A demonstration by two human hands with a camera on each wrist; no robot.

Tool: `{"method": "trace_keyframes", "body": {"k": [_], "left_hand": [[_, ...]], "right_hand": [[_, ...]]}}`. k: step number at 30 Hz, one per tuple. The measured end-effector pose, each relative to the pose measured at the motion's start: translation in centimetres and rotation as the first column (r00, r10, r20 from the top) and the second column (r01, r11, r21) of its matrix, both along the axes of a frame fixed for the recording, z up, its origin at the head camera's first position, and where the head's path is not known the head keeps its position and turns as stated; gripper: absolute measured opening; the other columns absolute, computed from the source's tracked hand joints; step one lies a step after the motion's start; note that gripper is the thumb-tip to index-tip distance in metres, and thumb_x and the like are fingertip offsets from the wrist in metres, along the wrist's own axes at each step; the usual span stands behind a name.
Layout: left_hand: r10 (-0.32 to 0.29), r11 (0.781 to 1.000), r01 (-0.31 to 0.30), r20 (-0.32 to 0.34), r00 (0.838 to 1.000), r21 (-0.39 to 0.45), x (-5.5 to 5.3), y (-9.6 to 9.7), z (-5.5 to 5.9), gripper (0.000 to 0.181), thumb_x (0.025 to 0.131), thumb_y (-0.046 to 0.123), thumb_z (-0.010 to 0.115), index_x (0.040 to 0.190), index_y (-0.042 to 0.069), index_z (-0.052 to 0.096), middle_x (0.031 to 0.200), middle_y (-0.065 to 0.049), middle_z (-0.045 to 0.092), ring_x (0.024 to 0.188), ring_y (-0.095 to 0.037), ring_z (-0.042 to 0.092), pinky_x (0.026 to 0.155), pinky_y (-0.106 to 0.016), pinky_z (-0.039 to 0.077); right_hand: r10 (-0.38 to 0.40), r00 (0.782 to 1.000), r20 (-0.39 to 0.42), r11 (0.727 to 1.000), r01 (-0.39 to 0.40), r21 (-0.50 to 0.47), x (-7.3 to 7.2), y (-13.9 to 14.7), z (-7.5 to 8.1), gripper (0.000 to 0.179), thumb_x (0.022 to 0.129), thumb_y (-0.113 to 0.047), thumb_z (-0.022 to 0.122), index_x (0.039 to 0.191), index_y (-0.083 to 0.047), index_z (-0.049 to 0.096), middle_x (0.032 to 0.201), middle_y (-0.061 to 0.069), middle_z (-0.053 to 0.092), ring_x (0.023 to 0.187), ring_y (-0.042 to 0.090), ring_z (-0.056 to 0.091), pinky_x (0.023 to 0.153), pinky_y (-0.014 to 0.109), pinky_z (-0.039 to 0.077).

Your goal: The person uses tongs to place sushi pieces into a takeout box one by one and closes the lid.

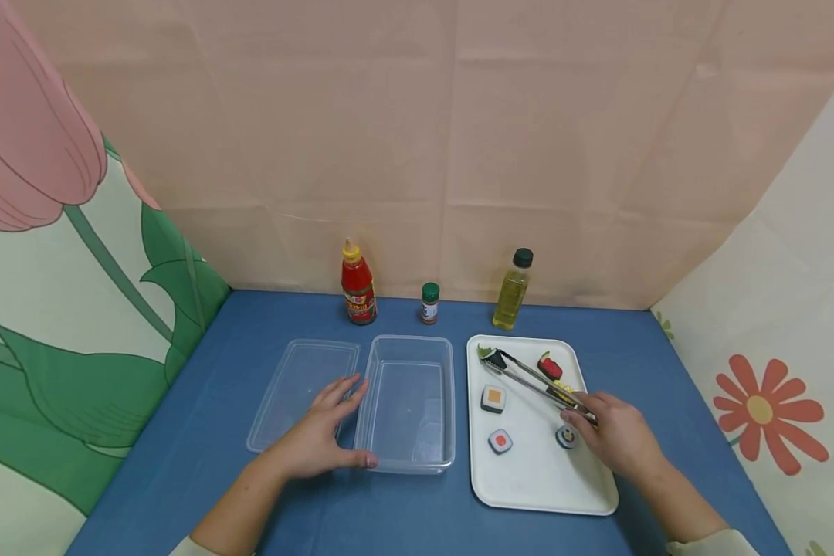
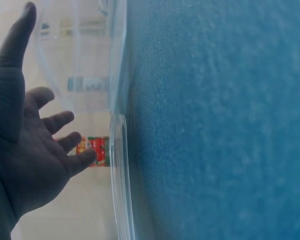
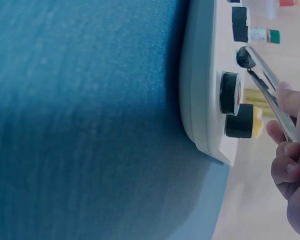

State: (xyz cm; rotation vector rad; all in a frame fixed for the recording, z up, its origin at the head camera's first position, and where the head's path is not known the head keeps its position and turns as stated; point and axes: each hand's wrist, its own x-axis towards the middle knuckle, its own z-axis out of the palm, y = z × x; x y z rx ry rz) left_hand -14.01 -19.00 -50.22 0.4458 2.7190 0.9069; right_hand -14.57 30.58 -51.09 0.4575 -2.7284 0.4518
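My right hand holds metal tongs above the white tray. The tong tips are around a dark sushi piece with green on top at the tray's far left corner; in the right wrist view the tips touch a dark piece. Other toy sushi pieces lie on the tray: a square one, a pink-centred one, a round one and a red-topped one. My left hand is spread at the left side of the clear plastic container, its fingers near the wall.
A clear lid lies left of the container, partly behind the left hand. Along the back stand a red sauce bottle, a small green-capped jar and an oil bottle. Fabric walls border the blue table.
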Motion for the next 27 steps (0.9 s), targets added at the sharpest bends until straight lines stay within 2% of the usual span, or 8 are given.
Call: {"method": "trace_keyframes", "body": {"k": [7, 17, 27], "left_hand": [[-0.033, 0.999, 0.034, -0.041, 0.999, 0.025, -0.4, -0.1, 0.2, 0.119, 0.071, 0.063, 0.089, 0.166, 0.021, 0.029, 0.173, -0.002, 0.017, 0.158, -0.036, 0.006, 0.113, -0.073, 0.029], [-0.027, 0.999, 0.027, -0.034, 0.999, 0.023, -0.3, -0.1, 0.1, 0.119, 0.071, 0.063, 0.089, 0.165, 0.021, 0.030, 0.173, 0.000, 0.018, 0.158, -0.036, 0.007, 0.113, -0.072, 0.030], [-0.027, 0.999, 0.028, -0.031, 0.999, 0.035, 0.0, -0.3, 0.1, 0.118, 0.072, 0.061, 0.089, 0.165, 0.020, 0.030, 0.173, 0.001, 0.017, 0.158, -0.036, 0.006, 0.113, -0.072, 0.028]], "right_hand": [[0.048, 0.992, -0.119, 0.999, -0.047, 0.015, -0.2, 0.3, -0.1, 0.039, 0.080, -0.020, 0.090, 0.110, 0.003, 0.077, 0.093, 0.014, 0.074, 0.074, 0.028, 0.070, 0.060, 0.046, 0.055], [0.085, 0.986, -0.144, 0.996, -0.083, 0.016, 0.0, 0.0, 0.8, 0.039, 0.078, -0.018, 0.091, 0.106, 0.004, 0.077, 0.091, 0.014, 0.075, 0.072, 0.027, 0.070, 0.058, 0.044, 0.054], [0.121, 0.977, -0.174, 0.993, -0.122, 0.006, 0.1, -0.5, 1.7, 0.041, 0.074, -0.017, 0.092, 0.106, 0.005, 0.077, 0.091, 0.017, 0.076, 0.073, 0.030, 0.072, 0.059, 0.047, 0.057]]}}
